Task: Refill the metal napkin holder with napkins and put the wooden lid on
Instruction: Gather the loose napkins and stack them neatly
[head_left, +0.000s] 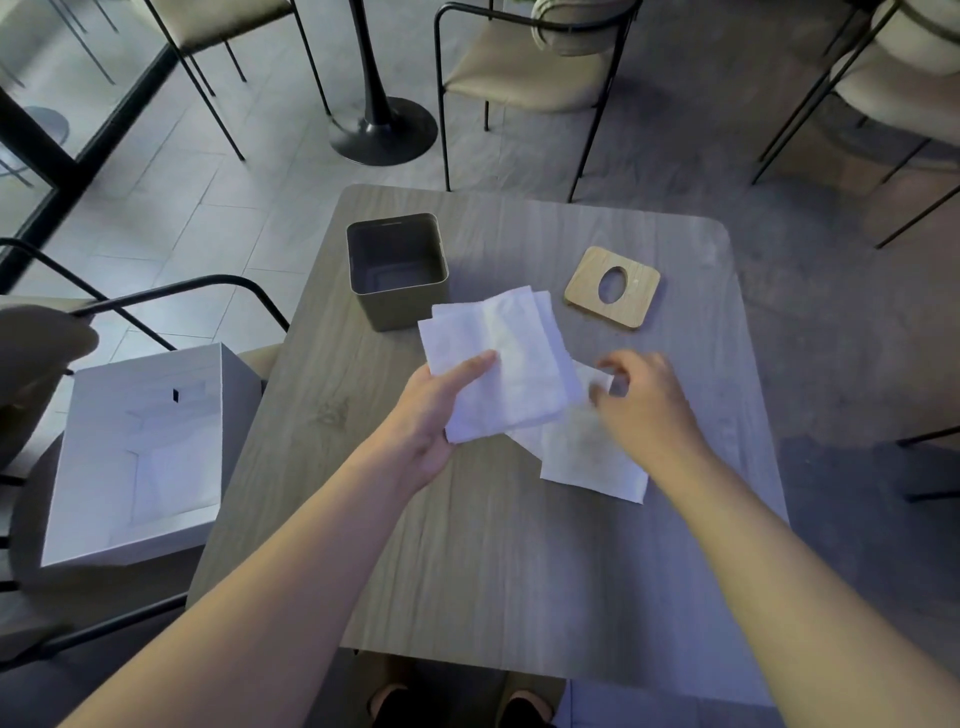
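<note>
1. A grey wood-grain table (519, 545) is seen from above, filling the centre of the frame.
2. The metal napkin holder (397, 270) is placed upright near the upper left corner of the table. Its top is open and no napkins are seen inside.
3. The wooden lid (613, 287), with an oval opening in its middle, is laid flat on the table to the right of the holder, well apart from it.
4. A stack of white napkins (498, 364) is held by the left hand (436, 415) at frame centre, just below and to the right of the holder. The thumb is pressed on top of the stack and the fingers are hidden beneath it; the grip is closed on the stack.
5. A second group of loose napkins (592, 457) is laid on the table, partly under the held stack.
6. The right hand (644, 400) is positioned over the upper edge of the loose napkins. Its fingers are curled narrowly around a napkin corner; motion blur prevents confirmation of a firm grip.
7. A white open box (140, 457) is located at the left of the frame, on a chair (171, 291) beside the table.
</note>
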